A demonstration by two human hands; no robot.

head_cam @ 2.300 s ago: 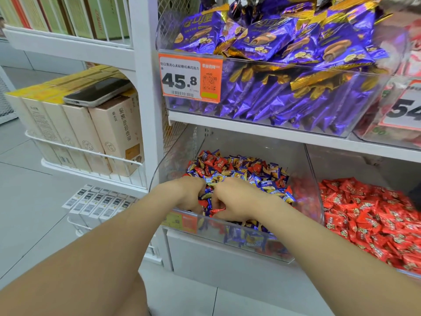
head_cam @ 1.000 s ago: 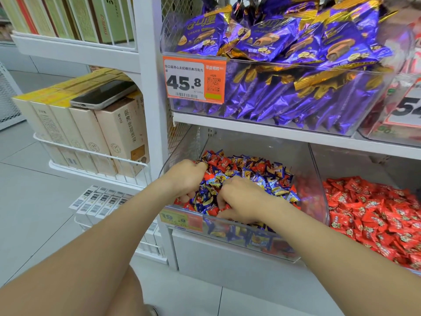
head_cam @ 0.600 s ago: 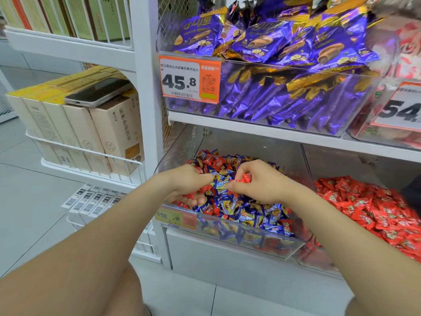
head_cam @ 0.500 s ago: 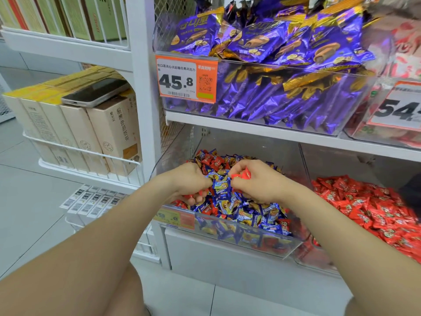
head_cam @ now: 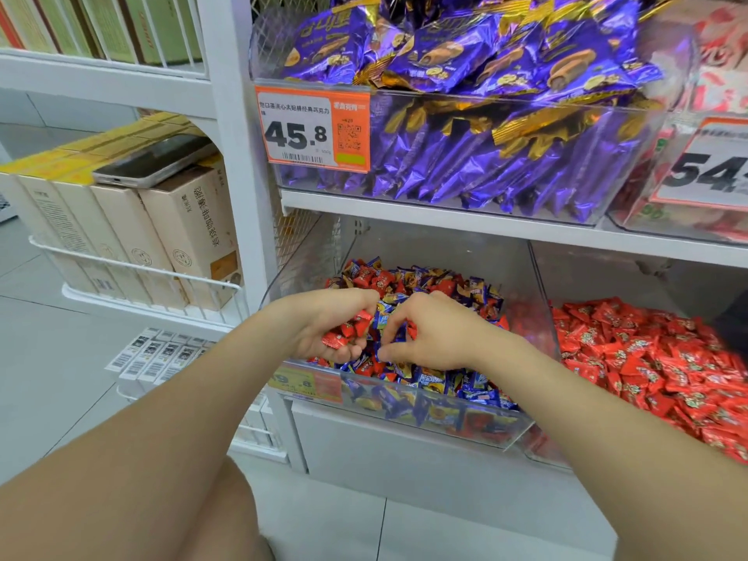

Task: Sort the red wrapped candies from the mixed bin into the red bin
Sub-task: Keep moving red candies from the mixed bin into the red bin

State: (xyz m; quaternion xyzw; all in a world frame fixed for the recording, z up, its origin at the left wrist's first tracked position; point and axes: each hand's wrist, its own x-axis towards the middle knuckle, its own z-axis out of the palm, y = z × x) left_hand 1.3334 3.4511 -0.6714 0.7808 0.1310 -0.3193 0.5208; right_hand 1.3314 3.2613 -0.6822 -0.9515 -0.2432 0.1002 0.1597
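Shop shelving of white metal carries clear plastic bins; both hands work at the lower row.

Hand state: the left hand [head_cam: 324, 325] is cupped palm-up and holds a small clutch of red wrapped candies [head_cam: 350, 330]. The right hand [head_cam: 433, 338], just beside it, has its fingers curled down into the pile. Whether it grips a piece cannot be told.

Location: both hands are over the front of the mixed bin [head_cam: 425, 419]. The red bin [head_cam: 607, 277] lies to the right of the right hand, past a clear dividing wall.

Progress: judged partial. The handful is gathered but not yet delivered. Many red pieces remain among the blue candies [head_cam: 429, 376] beyond and beneath the hands, so a good deal of picking appears to be left.

Clearances: the upper shelf [head_cam: 445, 220] overhangs the hands, yet open room shows between it and the pile. The dividing wall stands higher than the candy, so a carry to the right would likely need to lift over it. The front lip below the hands is low.
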